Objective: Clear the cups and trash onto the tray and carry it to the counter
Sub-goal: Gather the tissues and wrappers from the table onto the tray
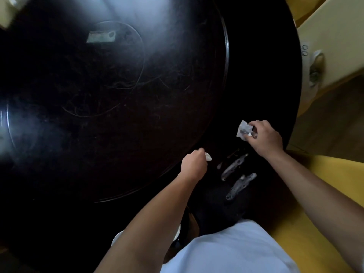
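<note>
Pale blue shirt front [226, 251]: nearest item, at the frame's bottom edge, both bare forearms reaching forward from it.

Left hand [194, 164]: fingers curled round a small whitish scrap [208, 156], only a tip showing past the knuckles; held over the round black glossy table [266, 75], beside the rim of its raised black turntable disc [118, 95].

Right hand [266, 137]: well apart from the left, pinching a crumpled white paper wrapper [244, 130] with dark marks, lifted just off the table edge.

Two grey elongated pieces of litter [234, 168], [241, 185]: lying side by side on the table between the hands, nearer the body. Material cannot be told in the dim light.

Handling, by estimate: wrapper and scrap are light, soft, crushable; a fingertip pinch anywhere suffices. The grey pieces look flat, so best lifted by one end.

Tray and cups: not identifiable in view.

Cream-yellow cabinet [334, 36]: upper right.
</note>
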A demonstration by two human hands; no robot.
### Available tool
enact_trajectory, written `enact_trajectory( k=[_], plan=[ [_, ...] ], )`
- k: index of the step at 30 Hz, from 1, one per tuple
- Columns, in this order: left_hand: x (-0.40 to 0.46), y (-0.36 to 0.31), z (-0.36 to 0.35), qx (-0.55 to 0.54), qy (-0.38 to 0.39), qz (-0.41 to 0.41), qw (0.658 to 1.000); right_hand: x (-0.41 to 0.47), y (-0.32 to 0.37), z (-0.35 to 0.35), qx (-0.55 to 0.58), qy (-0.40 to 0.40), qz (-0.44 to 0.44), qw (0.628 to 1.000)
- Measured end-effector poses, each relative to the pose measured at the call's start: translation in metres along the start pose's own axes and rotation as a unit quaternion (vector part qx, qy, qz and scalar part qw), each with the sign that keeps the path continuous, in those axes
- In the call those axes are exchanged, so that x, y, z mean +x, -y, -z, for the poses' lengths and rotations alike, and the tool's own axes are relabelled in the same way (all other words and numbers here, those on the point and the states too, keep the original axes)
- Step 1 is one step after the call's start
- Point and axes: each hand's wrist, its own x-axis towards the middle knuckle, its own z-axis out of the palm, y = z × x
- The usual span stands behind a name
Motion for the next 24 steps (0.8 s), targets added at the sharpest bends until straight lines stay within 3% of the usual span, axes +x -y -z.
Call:
enact_trajectory(
  k=[8,12,16,19,24],
  plan=[
    [-0.017,0.008,0.01,-0.081,-0.043,-0.006,0.996,0.003,0.004,0.002,-0.001,0.034,0.017,0.999],
    [-0.041,0.018,0.026,-0.178,-0.097,0.01,0.979,-0.004,0.007,0.008,0.101,0.042,-0.019,0.994],
    [-0.066,0.026,0.054,-0.259,-0.142,0.026,0.955,-0.017,0.03,0.022,0.177,0.017,0.002,0.984],
    [-0.093,0.024,0.079,-0.348,-0.174,0.034,0.921,-0.031,0.056,0.039,0.227,0.008,0.025,0.974],
    [-0.148,0.02,0.114,-0.547,-0.2,0.048,0.812,-0.064,0.105,0.073,0.288,0.002,0.053,0.956]
  ],
)
